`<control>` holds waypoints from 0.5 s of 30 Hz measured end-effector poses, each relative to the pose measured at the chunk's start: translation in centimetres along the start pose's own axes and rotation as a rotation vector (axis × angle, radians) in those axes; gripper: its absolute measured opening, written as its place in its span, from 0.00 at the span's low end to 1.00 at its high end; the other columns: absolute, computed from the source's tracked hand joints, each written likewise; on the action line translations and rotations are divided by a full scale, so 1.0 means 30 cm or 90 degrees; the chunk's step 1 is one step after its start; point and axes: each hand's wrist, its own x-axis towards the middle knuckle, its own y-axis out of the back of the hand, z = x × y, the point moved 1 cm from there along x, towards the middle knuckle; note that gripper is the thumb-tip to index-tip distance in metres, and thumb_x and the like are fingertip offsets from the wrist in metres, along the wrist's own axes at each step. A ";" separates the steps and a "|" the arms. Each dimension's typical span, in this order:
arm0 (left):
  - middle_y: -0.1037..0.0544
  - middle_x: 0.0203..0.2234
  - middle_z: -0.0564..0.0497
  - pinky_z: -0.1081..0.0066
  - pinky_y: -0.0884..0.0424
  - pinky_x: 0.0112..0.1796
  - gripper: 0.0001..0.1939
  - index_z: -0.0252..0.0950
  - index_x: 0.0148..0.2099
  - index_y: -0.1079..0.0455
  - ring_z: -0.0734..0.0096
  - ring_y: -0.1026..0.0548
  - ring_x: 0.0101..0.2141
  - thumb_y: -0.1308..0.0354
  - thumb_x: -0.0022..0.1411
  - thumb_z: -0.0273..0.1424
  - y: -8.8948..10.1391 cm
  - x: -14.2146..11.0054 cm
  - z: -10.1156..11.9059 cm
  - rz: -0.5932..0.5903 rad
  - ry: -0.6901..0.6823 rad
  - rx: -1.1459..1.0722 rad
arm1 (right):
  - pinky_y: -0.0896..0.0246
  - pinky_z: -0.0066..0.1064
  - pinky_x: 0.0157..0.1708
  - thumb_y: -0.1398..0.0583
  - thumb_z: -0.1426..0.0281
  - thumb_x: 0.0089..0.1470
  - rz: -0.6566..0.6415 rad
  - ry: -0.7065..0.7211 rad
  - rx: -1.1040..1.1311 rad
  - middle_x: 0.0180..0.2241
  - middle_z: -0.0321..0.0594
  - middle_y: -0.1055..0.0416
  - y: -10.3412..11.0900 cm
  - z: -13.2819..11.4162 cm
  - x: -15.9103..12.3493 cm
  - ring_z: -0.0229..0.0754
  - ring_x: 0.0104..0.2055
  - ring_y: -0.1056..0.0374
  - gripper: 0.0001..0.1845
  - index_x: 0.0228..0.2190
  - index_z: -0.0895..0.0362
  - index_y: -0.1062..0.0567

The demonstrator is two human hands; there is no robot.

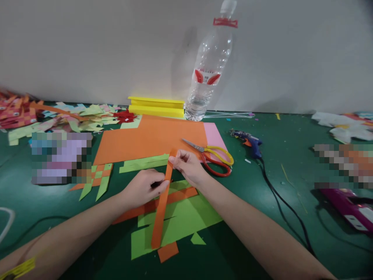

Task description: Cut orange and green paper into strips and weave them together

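Note:
An orange paper strip (160, 217) slants up from the green paper between my hands. My right hand (188, 165) pinches its upper end between thumb and fingers. Lower down, my left hand (147, 184) holds the strip's left edge in a pinch. Under the strip lie green paper sheets (189, 217) and another orange strip (186, 195). Scissors with yellow and red handles (217, 157) rest just beyond my right hand, partly on a large orange sheet (151, 136). A woven orange and green paper piece (100, 175) lies to the left of my left hand.
A plastic bottle (208, 66) leans at the wall beside folded yellow paper (155, 108). Right of the scissors is a blue glue gun (252, 144) with a black cord. Paper scraps (84, 116) heap at the back left. A magenta power strip (346, 208) lies at far right.

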 end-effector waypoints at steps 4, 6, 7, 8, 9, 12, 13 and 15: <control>0.46 0.15 0.58 0.75 0.46 0.22 0.19 0.37 0.21 0.49 0.76 0.44 0.19 0.54 0.66 0.31 -0.001 0.000 0.000 -0.001 -0.006 0.009 | 0.56 0.28 0.21 0.29 0.57 0.36 -0.017 0.013 -0.005 0.14 0.23 0.44 -0.003 -0.002 -0.002 0.29 0.18 0.51 0.23 0.18 0.55 0.37; 0.46 0.15 0.58 0.75 0.46 0.22 0.20 0.37 0.21 0.49 0.76 0.44 0.19 0.54 0.65 0.31 -0.002 0.000 0.000 0.005 -0.008 0.010 | 0.57 0.28 0.21 0.30 0.58 0.37 -0.030 0.016 -0.002 0.13 0.23 0.44 -0.003 -0.004 -0.002 0.29 0.18 0.51 0.24 0.18 0.55 0.38; 0.46 0.15 0.58 0.76 0.46 0.22 0.20 0.37 0.21 0.49 0.76 0.44 0.19 0.54 0.65 0.31 -0.002 0.000 0.000 0.008 -0.008 0.009 | 0.56 0.28 0.21 0.30 0.58 0.38 -0.039 0.013 0.000 0.13 0.23 0.44 -0.004 -0.005 -0.001 0.29 0.18 0.51 0.23 0.18 0.55 0.38; 0.46 0.15 0.58 0.76 0.46 0.22 0.20 0.37 0.21 0.49 0.76 0.44 0.19 0.54 0.65 0.31 -0.001 0.000 0.000 0.009 -0.008 0.008 | 0.56 0.28 0.22 0.30 0.58 0.38 -0.044 0.008 0.005 0.13 0.23 0.44 -0.004 -0.006 -0.001 0.29 0.18 0.50 0.23 0.18 0.55 0.38; 0.46 0.15 0.58 0.76 0.46 0.22 0.20 0.36 0.21 0.49 0.76 0.44 0.19 0.54 0.65 0.31 -0.001 -0.001 0.000 0.009 -0.006 0.006 | 0.55 0.28 0.22 0.30 0.58 0.38 -0.045 0.003 0.010 0.13 0.23 0.44 -0.004 -0.008 0.000 0.29 0.18 0.50 0.23 0.18 0.55 0.37; 0.45 0.15 0.58 0.77 0.46 0.23 0.19 0.36 0.21 0.48 0.77 0.44 0.19 0.54 0.65 0.31 -0.001 -0.002 -0.001 0.000 0.006 -0.004 | 0.52 0.28 0.24 0.29 0.60 0.37 -0.019 -0.016 0.032 0.14 0.24 0.42 -0.002 -0.009 0.005 0.29 0.18 0.49 0.21 0.19 0.55 0.35; 0.45 0.15 0.58 0.77 0.46 0.23 0.19 0.36 0.21 0.48 0.77 0.43 0.19 0.54 0.65 0.31 -0.001 -0.002 -0.002 -0.003 0.009 -0.006 | 0.51 0.28 0.24 0.29 0.60 0.36 -0.009 -0.021 0.038 0.14 0.24 0.42 -0.001 -0.008 0.006 0.29 0.19 0.48 0.21 0.19 0.55 0.35; 0.45 0.15 0.58 0.77 0.46 0.23 0.19 0.36 0.21 0.48 0.77 0.43 0.19 0.54 0.66 0.31 0.000 -0.001 -0.002 -0.006 0.013 -0.003 | 0.51 0.28 0.25 0.28 0.60 0.35 0.006 -0.024 0.048 0.13 0.24 0.40 0.000 -0.006 0.008 0.29 0.19 0.47 0.21 0.19 0.56 0.34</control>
